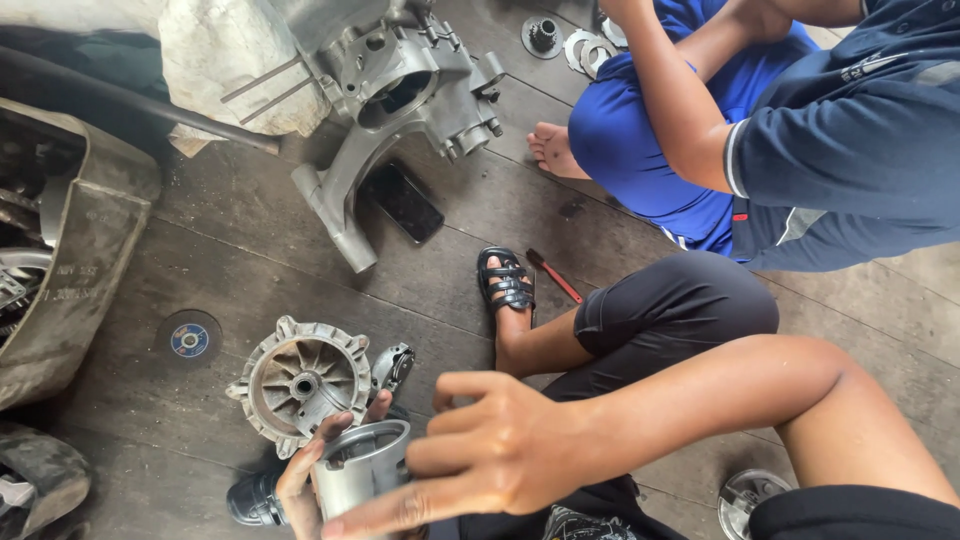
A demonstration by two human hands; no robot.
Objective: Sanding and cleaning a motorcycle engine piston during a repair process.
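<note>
Gripping from both sides now, the fingers (440, 455) of the right hand (500, 455) curl over the top and front of a grey metal cylinder part (362, 470), index stretched long across its lower edge. Underneath, the left hand (305, 480) cups the same piece, fingertips peeking up along its left rim, so both hands are closed around it low in the view, just above the person's lap.

Right behind the cylinder sits a round finned metal housing (300, 380) on the dark wooden floor (250, 260), with a small grey fitting (393, 366) touching its right side. A flat grinding disc (189, 340) with a blue centre lies a little to the left.

Further out, a black sandal (507, 280) is on the person's foot, and a red-handled tool (553, 276) lies just beside it. A big grey engine casing (400, 110) rests at the top, a dark phone (403, 203) flat next to its long arm. On the right, another person in a blue shirt (850, 130) squats barefoot, well apart from the work.
</note>
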